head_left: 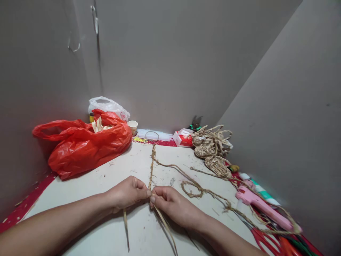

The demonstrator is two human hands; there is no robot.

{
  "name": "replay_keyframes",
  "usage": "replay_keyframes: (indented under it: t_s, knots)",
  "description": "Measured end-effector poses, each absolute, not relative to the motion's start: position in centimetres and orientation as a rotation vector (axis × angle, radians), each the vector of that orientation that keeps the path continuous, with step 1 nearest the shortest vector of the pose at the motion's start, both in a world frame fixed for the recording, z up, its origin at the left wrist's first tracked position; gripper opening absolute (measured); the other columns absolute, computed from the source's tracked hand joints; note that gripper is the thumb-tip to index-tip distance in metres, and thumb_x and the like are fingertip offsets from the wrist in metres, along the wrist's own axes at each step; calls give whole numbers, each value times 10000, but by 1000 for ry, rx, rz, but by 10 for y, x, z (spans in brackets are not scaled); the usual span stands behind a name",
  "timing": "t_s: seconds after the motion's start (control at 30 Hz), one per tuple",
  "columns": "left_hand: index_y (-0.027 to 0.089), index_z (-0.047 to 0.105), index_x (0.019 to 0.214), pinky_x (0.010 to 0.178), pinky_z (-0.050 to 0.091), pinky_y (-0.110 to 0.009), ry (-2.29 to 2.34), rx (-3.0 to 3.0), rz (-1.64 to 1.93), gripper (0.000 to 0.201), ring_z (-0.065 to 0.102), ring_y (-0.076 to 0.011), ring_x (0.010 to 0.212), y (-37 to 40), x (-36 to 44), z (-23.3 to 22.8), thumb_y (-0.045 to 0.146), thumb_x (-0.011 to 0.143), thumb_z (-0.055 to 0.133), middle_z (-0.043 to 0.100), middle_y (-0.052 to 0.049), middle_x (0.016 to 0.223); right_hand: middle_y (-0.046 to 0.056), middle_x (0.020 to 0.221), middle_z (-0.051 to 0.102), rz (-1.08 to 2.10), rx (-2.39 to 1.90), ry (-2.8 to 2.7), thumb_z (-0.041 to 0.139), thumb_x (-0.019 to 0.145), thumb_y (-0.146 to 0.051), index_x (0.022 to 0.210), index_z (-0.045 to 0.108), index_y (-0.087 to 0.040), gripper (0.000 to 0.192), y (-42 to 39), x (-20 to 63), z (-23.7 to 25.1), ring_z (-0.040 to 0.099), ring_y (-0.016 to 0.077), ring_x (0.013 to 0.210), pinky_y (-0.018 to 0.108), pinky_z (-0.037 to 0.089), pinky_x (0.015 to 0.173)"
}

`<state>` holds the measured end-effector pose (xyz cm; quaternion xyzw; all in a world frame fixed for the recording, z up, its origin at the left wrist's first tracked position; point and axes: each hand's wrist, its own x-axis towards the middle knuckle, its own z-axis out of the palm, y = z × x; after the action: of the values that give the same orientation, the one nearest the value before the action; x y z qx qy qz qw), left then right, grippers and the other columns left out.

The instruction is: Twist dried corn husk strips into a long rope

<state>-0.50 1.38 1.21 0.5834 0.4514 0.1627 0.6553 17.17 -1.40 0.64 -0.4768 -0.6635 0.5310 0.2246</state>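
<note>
Now, at the braid: both hands are meeting on the straw braid, which is lying on the table and running away from them.
Left hand: its grip is pinching closed on the braid's near end.
Right hand: its grip is pinching the loose strands just beside the braid.
Doing it well: tension probably needs keeping even while twisting.
Right of the braid: a pink glue gun is lying well apart.

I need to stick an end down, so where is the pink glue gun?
In the head view the pink glue gun lies at the table's right edge, right of the right hand, beside the red scissors.
</note>
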Motion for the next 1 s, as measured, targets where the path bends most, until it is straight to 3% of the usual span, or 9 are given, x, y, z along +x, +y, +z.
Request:
replay_keyframes:
  t_s: [0.2, 0.43, 0.6, 0.87, 1.0]
  knots:
    - [114, 622, 630, 434, 176, -215, 927, 1342, 329, 238, 246, -38, 402, 14, -3, 20, 336, 706, 584, 440, 59, 446, 12, 700, 554, 1398, -1256, -1907, 447, 837, -270, 769, 592, -124, 216, -15, 170, 6, 464, 116, 668, 217, 361, 630]
    - [114, 599, 630, 530, 284, -207, 964, 1387, 455, 255, 393, -68, 517, 15, -2, 3, 364, 677, 589, 536, 19, 558, -28, 575, 422, 1045, -1408, -2080, 423, 855, -327, 636, 484, -158, 283, -18, 170, 0, 354, 92, 551, 210, 261, 502]
    - [112, 598, 650, 512, 249, -218, 1030, 1483, 444, 285, 342, -70, 503, 20, -5, -6, 394, 680, 571, 483, 29, 535, -15, 552, 436, 836, -1496, -2096, 428, 839, -307, 597, 447, -171, 278, -18, 175, -2, 366, 99, 527, 234, 241, 501]
    - [140, 506, 551, 453, 153, -229, 918, 1462, 443, 264, 250, -50, 427, 14, -7, -1, 362, 686, 553, 373, 56, 444, -26, 548, 419, 1151, -1426, -1935, 415, 824, -293, 628, 500, -156, 253, -30, 157, 15, 364, 100, 527, 218, 310, 513]
    - [162, 434, 521, 423, 117, -240, 861, 1316, 446, 253, 229, -46, 384, 11, -6, 0, 327, 655, 570, 340, 67, 414, 6, 582, 523, 915, -1489, -2082, 387, 827, -226, 631, 532, -156, 253, -48, 142, 14, 440, 114, 552, 222, 324, 538]
